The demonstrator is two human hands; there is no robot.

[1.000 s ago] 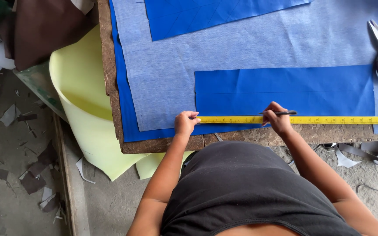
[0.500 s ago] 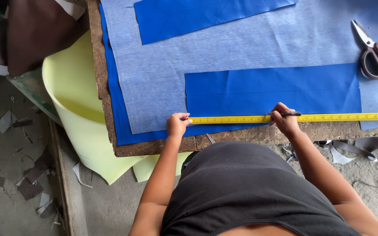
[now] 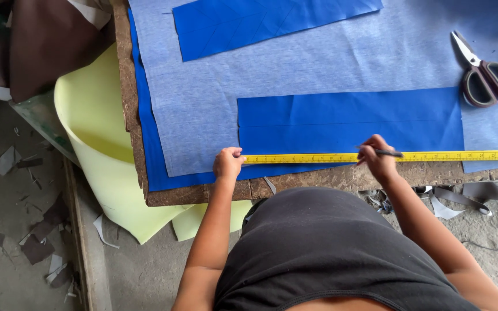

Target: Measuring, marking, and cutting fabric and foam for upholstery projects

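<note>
A yellow measuring tape [image 3: 433, 155] lies stretched along the near edge of a dark blue rectangular fabric piece [image 3: 350, 121]. My left hand [image 3: 227, 163] pins the tape's left end down at the fabric's lower left corner. My right hand [image 3: 377, 159] holds a dark pen [image 3: 388, 153] with its tip at the tape, about mid-length of the piece. Both rest on a pale blue fabric sheet [image 3: 295, 69] spread over a brown board table [image 3: 318, 181].
Scissors [image 3: 484, 75] with dark handles lie at the right on the pale sheet. A second dark blue piece [image 3: 272, 20] lies at the far side. A pale yellow foam sheet [image 3: 96, 144] hangs left of the table. Fabric scraps [image 3: 36, 247] litter the floor.
The view has shifted slightly, so the table appears further left. My hands stay on the tape; the right hand with the pen sits in about the same place along it.
</note>
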